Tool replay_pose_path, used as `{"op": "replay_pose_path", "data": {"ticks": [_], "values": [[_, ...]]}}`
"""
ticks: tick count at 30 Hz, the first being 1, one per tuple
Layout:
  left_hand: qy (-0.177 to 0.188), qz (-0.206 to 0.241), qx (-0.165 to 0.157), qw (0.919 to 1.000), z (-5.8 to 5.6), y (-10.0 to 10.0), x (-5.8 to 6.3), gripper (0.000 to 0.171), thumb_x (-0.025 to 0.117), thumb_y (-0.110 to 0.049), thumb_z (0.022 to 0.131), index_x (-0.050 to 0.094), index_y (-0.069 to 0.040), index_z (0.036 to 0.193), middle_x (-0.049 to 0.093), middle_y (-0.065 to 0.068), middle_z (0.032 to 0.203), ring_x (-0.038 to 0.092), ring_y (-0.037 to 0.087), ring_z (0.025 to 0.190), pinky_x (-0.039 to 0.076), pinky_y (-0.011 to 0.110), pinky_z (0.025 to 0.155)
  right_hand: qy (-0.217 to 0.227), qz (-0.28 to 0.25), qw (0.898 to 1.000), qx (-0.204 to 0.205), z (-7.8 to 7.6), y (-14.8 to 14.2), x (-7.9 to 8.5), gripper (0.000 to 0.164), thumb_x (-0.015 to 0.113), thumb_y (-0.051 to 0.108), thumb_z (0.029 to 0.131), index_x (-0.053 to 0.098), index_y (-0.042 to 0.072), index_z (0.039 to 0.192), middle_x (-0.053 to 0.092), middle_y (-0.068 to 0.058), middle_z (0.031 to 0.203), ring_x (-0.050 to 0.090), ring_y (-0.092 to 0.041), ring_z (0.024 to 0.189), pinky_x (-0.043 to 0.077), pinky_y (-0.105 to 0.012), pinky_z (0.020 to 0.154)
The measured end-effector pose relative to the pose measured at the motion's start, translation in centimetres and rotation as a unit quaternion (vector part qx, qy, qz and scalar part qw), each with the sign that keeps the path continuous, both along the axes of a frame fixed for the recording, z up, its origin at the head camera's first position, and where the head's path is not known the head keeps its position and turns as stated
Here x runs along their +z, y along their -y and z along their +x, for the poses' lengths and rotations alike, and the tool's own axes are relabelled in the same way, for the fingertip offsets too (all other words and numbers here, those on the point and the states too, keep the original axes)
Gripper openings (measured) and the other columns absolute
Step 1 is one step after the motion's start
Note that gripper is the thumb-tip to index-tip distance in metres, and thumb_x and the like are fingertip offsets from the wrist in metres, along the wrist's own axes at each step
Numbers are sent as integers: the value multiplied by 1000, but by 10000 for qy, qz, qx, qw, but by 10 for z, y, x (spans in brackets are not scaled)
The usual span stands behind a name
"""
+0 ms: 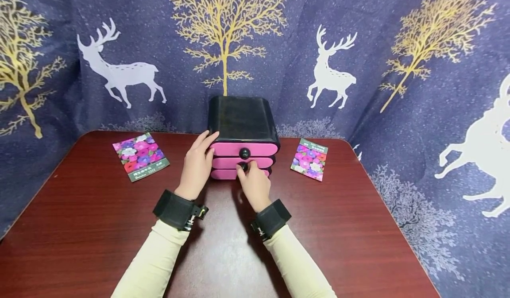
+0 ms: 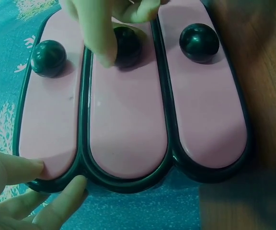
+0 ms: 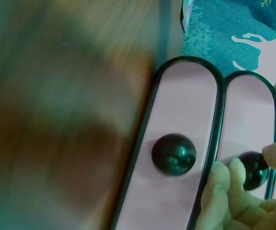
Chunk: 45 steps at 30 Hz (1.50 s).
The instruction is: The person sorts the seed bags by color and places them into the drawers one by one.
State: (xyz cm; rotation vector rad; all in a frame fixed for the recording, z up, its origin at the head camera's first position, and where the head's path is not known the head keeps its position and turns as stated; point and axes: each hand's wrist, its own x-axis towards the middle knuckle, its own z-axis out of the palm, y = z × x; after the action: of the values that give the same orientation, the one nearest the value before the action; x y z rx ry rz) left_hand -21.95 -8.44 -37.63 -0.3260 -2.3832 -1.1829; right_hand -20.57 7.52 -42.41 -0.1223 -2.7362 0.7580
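Near the surface's [image 1: 223, 262] far edge, the right hand [image 1: 256, 187] pinches the middle knob [image 2: 129, 47]; the left hand [image 1: 195, 167], fingers straight, steadies the cabinet [image 1: 243, 118]; opening likely needs a level pull.

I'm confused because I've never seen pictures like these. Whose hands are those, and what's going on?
No robot here: the left hand and right hand are one person's. A head camera took the wide picture; a camera on each wrist took the close ones. On the table stands a black cabinet with three pink drawers; one flower-printed packet lies to its left, another to its right. The left hand touches the cabinet; the right hand's fingers pinch the middle drawer's knob.
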Motion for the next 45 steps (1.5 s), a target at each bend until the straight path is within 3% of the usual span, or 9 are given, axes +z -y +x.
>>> {"op": "replay_pose_path", "data": {"ticks": [4, 8, 11, 15, 22, 32, 38, 45], "values": [[54, -29, -14, 10000, 0, 0, -3, 45, 54, -2, 92, 52, -16, 134, 43, 15, 143, 60, 32, 107, 53, 39, 76, 46, 105, 9999, -1, 10, -5, -6, 40, 53, 50, 90, 65, 13, 82, 62, 0, 62, 62, -20, 59, 45, -35, 50], [28, -56, 24, 10000, 0, -1, -6, 45, 54, -3, 92, 51, -16, 135, 43, 14, 143, 65, 29, 84, 45, 33, 63, 146, 521, 9985, -112, 13, -6, -18, 42, 58, 51, 87, 65, 12, 73, 66, -7, 64, 66, -27, 62, 46, -39, 49], [50, -46, 34, 10000, 1, -3, -6, 45, 54, -2, 92, 52, -17, 135, 43, 14, 143, 65, 30, 91, 47, 33, 65, 276, 779, 9965, -120, 10, -5, -26, 45, 60, 51, 85, 61, 11, 64, 64, -11, 61, 64, -29, 59, 44, -39, 46], [145, -15, -25, 9999, 1, -6, -6, 45, 55, -3, 92, 52, -18, 134, 43, 13, 143, 60, 32, 109, 52, 38, 74, 300, 939, 9951, -67, 3, -3, -31, 43, 64, 48, 83, 64, 9, 64, 65, -11, 62, 64, -28, 57, 42, -37, 43], [127, 22, -72, 9999, 0, -7, -5, 45, 56, -3, 91, 53, -19, 134, 43, 13, 143, 53, 31, 121, 51, 43, 90, 477, 957, 9943, -9, -2, -2, -25, 37, 66, 40, 84, 68, 7, 66, 65, -11, 61, 63, -27, 58, 41, -35, 42], [130, -8, -6, 9999, 1, -4, -1, 44, 55, -3, 92, 53, -18, 133, 43, 14, 143, 55, 32, 119, 51, 44, 89, 801, 1270, 9885, 159, 4, 1, -15, 43, 65, 43, 83, 63, 12, 52, 64, -7, 57, 65, -28, 61, 43, -37, 44], [171, -69, 43, 9998, 0, 0, 0, 45, 54, -3, 92, 52, -18, 134, 42, 13, 144, 55, 32, 118, 52, 43, 87, 1029, 1358, 9850, 276, 11, 3, -9, 43, 68, 45, 80, 59, 13, 52, 66, -8, 63, 64, -27, 60, 43, -37, 45], [128, -117, 41, 9998, 0, 0, 0, 45, 54, -4, 92, 51, -17, 135, 42, 14, 144, 54, 33, 118, 51, 44, 88, 1346, 1395, 9801, 424, 23, 0, -3, 45, 67, 44, 80, 55, 15, 49, 60, -4, 57, 58, -23, 54, 41, -36, 44]]}}
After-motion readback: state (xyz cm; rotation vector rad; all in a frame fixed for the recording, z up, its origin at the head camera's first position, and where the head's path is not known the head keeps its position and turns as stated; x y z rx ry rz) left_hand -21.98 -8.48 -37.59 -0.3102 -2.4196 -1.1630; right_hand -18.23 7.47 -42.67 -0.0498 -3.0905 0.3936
